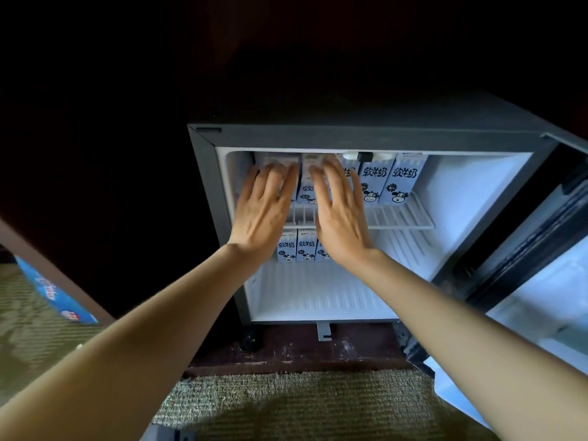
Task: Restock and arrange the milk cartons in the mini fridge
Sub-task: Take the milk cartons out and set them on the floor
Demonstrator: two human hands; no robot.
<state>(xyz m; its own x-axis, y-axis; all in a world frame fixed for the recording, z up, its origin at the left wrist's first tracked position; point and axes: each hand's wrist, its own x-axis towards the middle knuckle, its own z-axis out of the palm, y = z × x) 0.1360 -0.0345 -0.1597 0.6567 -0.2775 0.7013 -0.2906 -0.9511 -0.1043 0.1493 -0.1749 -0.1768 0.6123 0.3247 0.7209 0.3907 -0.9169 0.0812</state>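
The mini fridge [206, 173] stands open, lit inside. Several light-blue milk cartons with a cartoon cow stand in a row on the upper wire shelf [401, 218]; the two at the right [371, 181] [401, 179] show fully. My left hand [264, 208] lies flat, fingers straight, against the leftmost upper carton [281, 160]. My right hand [340, 211] is flat as well, its fingers on the carton beside it [310, 173]. Three more cartons [306, 246] stand on the lower shelf, partly hidden behind my wrists.
The fridge door [541, 249] hangs open at the right. The fridge floor [318, 300] is bare. A blue printed box [51, 291] lies at the left on woven carpet [286, 405]. The fridge sits on a dark wooden base [296, 354]; the surroundings are dark.
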